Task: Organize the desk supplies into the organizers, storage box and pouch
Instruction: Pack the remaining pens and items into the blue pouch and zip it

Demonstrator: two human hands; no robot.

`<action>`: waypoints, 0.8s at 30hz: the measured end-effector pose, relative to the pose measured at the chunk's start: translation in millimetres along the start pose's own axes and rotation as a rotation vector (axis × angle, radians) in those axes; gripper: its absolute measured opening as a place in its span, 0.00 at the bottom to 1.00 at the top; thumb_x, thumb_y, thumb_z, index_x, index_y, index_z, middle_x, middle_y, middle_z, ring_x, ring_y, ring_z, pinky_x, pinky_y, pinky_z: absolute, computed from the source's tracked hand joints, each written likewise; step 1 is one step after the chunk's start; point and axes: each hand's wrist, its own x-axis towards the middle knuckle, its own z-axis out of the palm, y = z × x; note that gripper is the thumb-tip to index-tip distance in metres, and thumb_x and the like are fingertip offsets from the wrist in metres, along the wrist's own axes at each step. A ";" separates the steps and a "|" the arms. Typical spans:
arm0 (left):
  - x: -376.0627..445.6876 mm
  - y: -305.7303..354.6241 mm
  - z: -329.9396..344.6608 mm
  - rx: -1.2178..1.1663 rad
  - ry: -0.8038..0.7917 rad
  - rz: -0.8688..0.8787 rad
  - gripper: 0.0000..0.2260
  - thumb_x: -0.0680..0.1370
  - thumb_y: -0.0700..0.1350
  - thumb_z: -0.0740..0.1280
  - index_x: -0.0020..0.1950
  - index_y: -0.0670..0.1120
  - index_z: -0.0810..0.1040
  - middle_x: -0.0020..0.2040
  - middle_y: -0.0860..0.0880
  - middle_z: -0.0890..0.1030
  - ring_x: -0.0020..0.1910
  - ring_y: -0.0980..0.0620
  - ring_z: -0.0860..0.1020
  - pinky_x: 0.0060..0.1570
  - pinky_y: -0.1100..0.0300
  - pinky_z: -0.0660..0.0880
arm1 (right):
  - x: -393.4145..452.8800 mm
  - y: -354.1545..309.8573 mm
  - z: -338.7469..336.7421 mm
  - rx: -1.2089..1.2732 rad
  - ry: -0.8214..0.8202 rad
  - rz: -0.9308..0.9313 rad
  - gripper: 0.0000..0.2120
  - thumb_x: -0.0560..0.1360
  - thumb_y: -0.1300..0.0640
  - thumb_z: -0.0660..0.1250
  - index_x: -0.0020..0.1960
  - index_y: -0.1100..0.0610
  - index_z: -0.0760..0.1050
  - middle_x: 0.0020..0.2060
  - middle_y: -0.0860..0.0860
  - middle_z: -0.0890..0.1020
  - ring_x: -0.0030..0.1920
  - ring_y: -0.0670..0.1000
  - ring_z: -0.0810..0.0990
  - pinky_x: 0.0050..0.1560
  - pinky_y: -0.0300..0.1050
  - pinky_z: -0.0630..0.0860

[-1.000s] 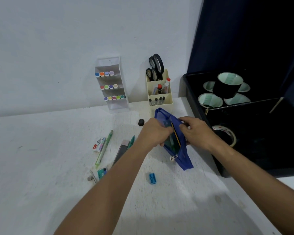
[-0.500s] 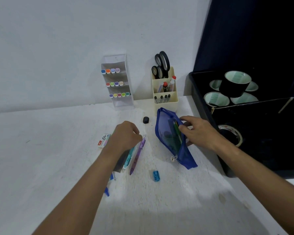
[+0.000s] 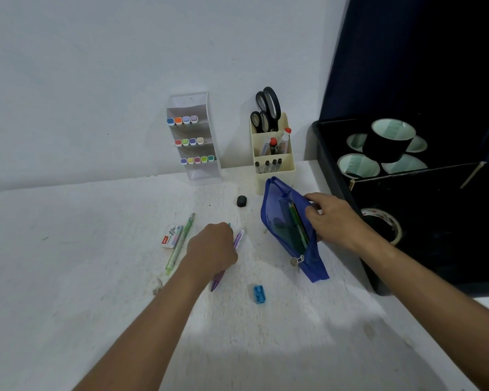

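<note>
Blue pouch (image 3: pixel 290 230) gapes, its edge pinched by right hand (image 3: pixel 332 218) — left hand (image 3: pixel 212 249) grips purple pen (image 3: pixel 239 238) on open desk (image 3: pixel 68 277).

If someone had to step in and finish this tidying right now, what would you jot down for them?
Left hand: curled over the purple pen on the table; it seems to be gripping it, not yet lifted.
Right hand: holds the blue pouch open by its edge.
Done: pencils are in the pouch; markers fill the clear organizer; scissors and pens stand in the cream organizer; tape rolls sit in the black storage box.
Left on the table: purple pen, green pen, staples box, blue sharpener, black eraser.
</note>
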 end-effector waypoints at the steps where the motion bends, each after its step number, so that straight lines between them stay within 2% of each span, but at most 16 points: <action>1: 0.9 0.3 -0.7 -0.004 -0.003 0.001 0.05 0.70 0.41 0.69 0.44 0.45 0.75 0.39 0.48 0.78 0.37 0.50 0.79 0.39 0.58 0.78 | -0.1 -0.6 -0.1 -0.002 -0.003 0.001 0.13 0.80 0.58 0.55 0.60 0.56 0.75 0.49 0.54 0.80 0.43 0.55 0.82 0.33 0.44 0.82; 4: 4.1 3.6 -6.3 -0.077 0.030 -0.005 0.06 0.69 0.43 0.69 0.37 0.44 0.73 0.33 0.48 0.76 0.34 0.50 0.77 0.34 0.59 0.73 | -0.2 -0.9 -0.1 0.025 -0.019 0.010 0.12 0.80 0.57 0.56 0.59 0.56 0.74 0.49 0.53 0.80 0.45 0.56 0.82 0.39 0.52 0.83; 8: 8.2 19.7 -30.4 -0.241 0.109 -0.017 0.10 0.73 0.47 0.71 0.49 0.41 0.80 0.40 0.47 0.79 0.41 0.48 0.82 0.45 0.56 0.79 | -0.5 -2.0 0.4 0.060 -0.034 0.008 0.12 0.80 0.57 0.56 0.60 0.54 0.74 0.49 0.54 0.80 0.45 0.57 0.83 0.41 0.56 0.83; 12: 11.1 46.0 -52.5 -0.452 0.064 0.048 0.09 0.74 0.46 0.70 0.46 0.40 0.82 0.40 0.45 0.84 0.37 0.48 0.84 0.38 0.58 0.81 | 0.7 -1.4 0.1 0.068 -0.037 0.016 0.13 0.80 0.58 0.56 0.62 0.55 0.74 0.50 0.54 0.80 0.44 0.57 0.83 0.41 0.55 0.83; 17: 9.9 79.4 -45.5 -0.580 -0.073 0.072 0.07 0.73 0.41 0.68 0.39 0.38 0.81 0.29 0.44 0.82 0.26 0.52 0.80 0.33 0.59 0.81 | 1.2 -2.0 -0.1 0.095 -0.031 0.026 0.14 0.81 0.58 0.56 0.65 0.56 0.72 0.53 0.54 0.78 0.46 0.56 0.83 0.41 0.52 0.83; 21: 12.8 93.1 -32.2 -0.594 -0.069 0.067 0.09 0.74 0.43 0.67 0.41 0.37 0.81 0.30 0.43 0.81 0.33 0.44 0.83 0.40 0.51 0.83 | 0.1 -1.3 -1.0 0.097 -0.015 0.015 0.14 0.81 0.59 0.56 0.64 0.57 0.73 0.54 0.55 0.79 0.45 0.57 0.83 0.42 0.53 0.83; 24: 12.7 88.3 -30.5 -0.602 -0.052 0.079 0.08 0.75 0.42 0.66 0.43 0.39 0.81 0.34 0.42 0.82 0.34 0.45 0.82 0.38 0.52 0.82 | 0.5 0.0 -0.8 0.119 -0.021 0.019 0.14 0.80 0.59 0.57 0.65 0.56 0.73 0.54 0.55 0.79 0.44 0.56 0.84 0.41 0.53 0.83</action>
